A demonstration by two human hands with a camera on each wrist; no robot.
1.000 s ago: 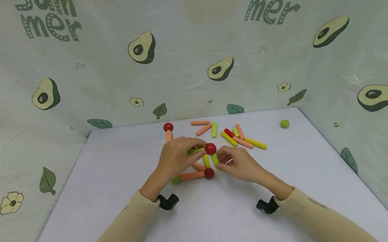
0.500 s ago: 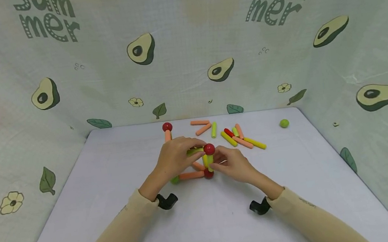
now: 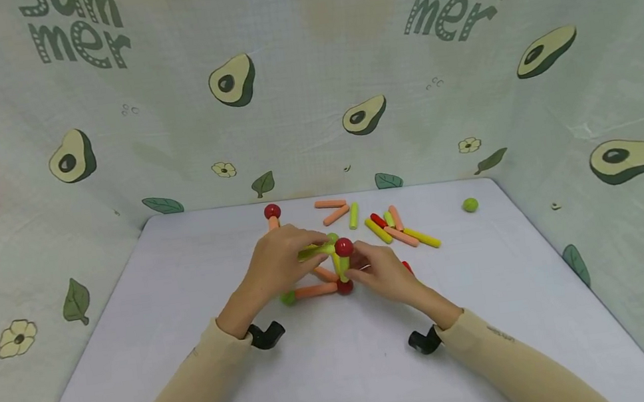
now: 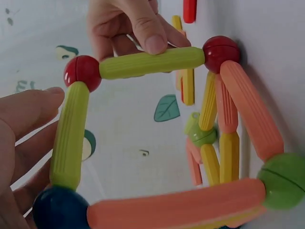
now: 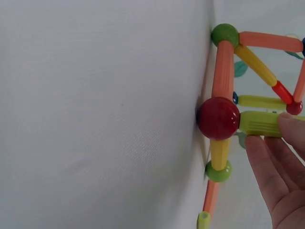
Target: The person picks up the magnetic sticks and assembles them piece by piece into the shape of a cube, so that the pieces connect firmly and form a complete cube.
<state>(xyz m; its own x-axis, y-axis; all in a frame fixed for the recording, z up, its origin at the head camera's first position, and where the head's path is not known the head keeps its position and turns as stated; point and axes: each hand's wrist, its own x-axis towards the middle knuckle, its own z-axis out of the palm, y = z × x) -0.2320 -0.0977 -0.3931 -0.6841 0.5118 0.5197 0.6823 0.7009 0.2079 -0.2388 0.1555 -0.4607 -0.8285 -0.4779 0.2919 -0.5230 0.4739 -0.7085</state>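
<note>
My left hand (image 3: 281, 263) holds the upper yellow-green rod (image 4: 70, 136) of a ball-and-rod frame, between a blue ball (image 4: 59, 207) and an upper red ball (image 4: 82, 73). Under that red ball stands a second yellow-green rod (image 5: 262, 123), pinched between the thumb and fingers of my right hand (image 3: 383, 270). Its lower end meets a red ball (image 5: 218, 118) on the table. From this lower ball, an orange rod (image 3: 316, 290) leads to a green ball (image 3: 288, 297). My left hand hides much of the frame in the head view.
Beyond the hands lie loose orange rods (image 3: 331, 204), yellow rods (image 3: 422, 237) and a red rod (image 3: 379, 220). A loose green ball (image 3: 470, 205) sits at the back right of the white table (image 3: 345, 386). Another red ball (image 3: 272, 212) tops the frame's far left part.
The rod in my right hand has swung from tilted to upright and now meets the lower red ball. Both hands and the upper red ball have shifted slightly left.
</note>
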